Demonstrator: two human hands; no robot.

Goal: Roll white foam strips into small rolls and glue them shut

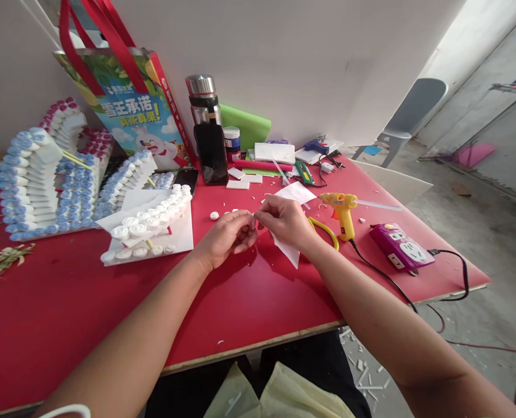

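Observation:
My left hand (234, 232) and my right hand (284, 217) meet over the red table (258, 302), both closed with the fingertips pinched together. A small white piece shows between their tips; most of it is hidden by the fingers. Just beyond my left hand lies a small white rolled rose (214, 215). Beneath my right hand is a white paper piece (287, 254), and next to its wrist is a yellow scissor-like handle (328, 232), partly covered. To the left stands a white model (183, 235) with rows of white rolled roses (138, 230).
A yellow glue gun (344, 212) and a purple power strip (401, 247) with cords lie at right. Behind are a phone (210, 154) propped upright, a steel flask (202, 93) and a printed bag (131, 110). Blue-and-white rose models (31, 186) stand at left.

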